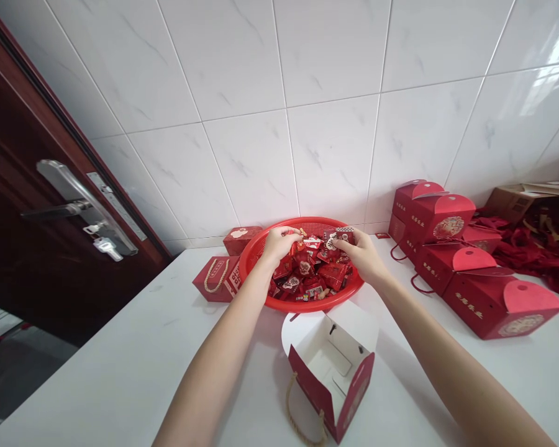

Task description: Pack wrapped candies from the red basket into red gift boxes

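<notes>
A red plastic basket (302,305) stands against the tiled wall, holding many red-wrapped packets (333,275). My left hand (281,244) reaches over its left side, the fingers closed on a small red and orange packet (294,247). At the right side of the basket, my right hand (361,253) pinches a dark red packet (339,238) with white print between thumb and fingers. Nearer to me is an open red gift box (328,366), white inside, with its flaps spread and a rope handle at its left. Nothing lies inside that box.
Closed red gift boxes (470,279) stand in a row at the right. Two smaller red boxes (215,278) sit left of the basket. A cardboard box (517,202) and red ribbons are at the far right. A dark door (32,180) with keys borders the white table (144,347) on the left.
</notes>
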Motion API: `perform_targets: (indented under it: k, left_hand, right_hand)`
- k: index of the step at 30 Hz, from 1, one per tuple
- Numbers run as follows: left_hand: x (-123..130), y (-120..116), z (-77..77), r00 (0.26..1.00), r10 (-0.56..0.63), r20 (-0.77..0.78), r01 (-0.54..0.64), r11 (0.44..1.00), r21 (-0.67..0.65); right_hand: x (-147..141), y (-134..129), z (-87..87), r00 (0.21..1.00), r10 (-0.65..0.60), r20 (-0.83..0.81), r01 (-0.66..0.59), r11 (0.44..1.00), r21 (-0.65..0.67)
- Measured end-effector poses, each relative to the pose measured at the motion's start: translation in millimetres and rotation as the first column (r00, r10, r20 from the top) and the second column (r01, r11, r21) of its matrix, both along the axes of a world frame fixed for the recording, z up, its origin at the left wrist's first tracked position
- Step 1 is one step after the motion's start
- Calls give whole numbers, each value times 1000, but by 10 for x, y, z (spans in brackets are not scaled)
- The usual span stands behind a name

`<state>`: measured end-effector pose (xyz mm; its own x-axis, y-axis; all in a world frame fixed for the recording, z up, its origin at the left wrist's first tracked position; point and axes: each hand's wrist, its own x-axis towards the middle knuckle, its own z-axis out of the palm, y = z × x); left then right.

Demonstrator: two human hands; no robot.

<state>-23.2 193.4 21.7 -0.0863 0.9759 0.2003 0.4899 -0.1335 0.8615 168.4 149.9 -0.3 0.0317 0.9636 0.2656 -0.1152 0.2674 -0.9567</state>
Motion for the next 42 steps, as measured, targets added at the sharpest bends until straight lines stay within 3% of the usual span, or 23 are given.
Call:
perform_targets:
  k: [10, 12, 14, 15, 17, 19, 20, 22, 24, 27, 33, 35, 39, 42]
  left_hand:
    - [-49, -18, -27, 956, 116, -271, -109, 993, 38]
    - [-17, -46, -14, 956, 50, -290, -35, 998, 56]
    - [33, -93, -3, 936, -152, -317, 174, 984, 42]
    - [63, -123, 0, 893, -290, -344, 309, 951, 0]
    - [126, -189, -3, 729, -558, -395, 533, 826, -183]
    - [191, -254, -13, 565, -702, -433, 565, 712, -417]
    - [225, -282, -19, 507, -722, -471, 522, 692, -499]
    - [296, -323, -32, 404, -693, -597, 423, 720, -550]
    - [369, -345, -42, 310, -618, -722, 373, 778, -505]
    - [459, -353, -52, 231, -563, -794, 324, 814, -482]
    - [434, -355, -44, 229, -626, -745, 302, 774, -557]
    - [367, -341, -42, 304, -631, -714, 335, 772, -540]
    - [229, -267, -44, 512, -546, -663, 380, 836, -396]
    - [175, -208, -40, 589, -465, -662, 369, 883, -292]
  right_hand:
    - [-1, -9, 21, 1000, -16, 23, 17, 1000, -11]
    - [-1, -10, 24, 1000, -6, 20, 6, 1000, -14]
    - [-1, -11, 27, 1000, -11, 27, 11, 1000, -3]
    - [-1, -11, 27, 999, -21, 37, 21, 1000, 6]
    - [1, -10, 26, 997, -45, 57, 44, 999, 22]
    - [3, -6, 21, 997, -51, 66, 49, 998, 31]
    - [4, -3, 17, 997, -47, 64, 45, 998, 36]
    - [7, 3, 7, 997, -41, 58, 38, 998, 49]
    - [9, 9, -1, 998, -39, 49, 37, 998, 54]
    - [7, 10, -4, 999, -32, 31, 31, 999, 35]
    - [-10, -9, 28, 999, -34, 25, 34, 999, 14]
    - [-10, -11, 33, 999, -37, 28, 36, 999, 14]
    - [-2, -8, 25, 998, -47, 38, 47, 999, 14]
    - [4, -4, 18, 998, -51, 45, 50, 999, 14]
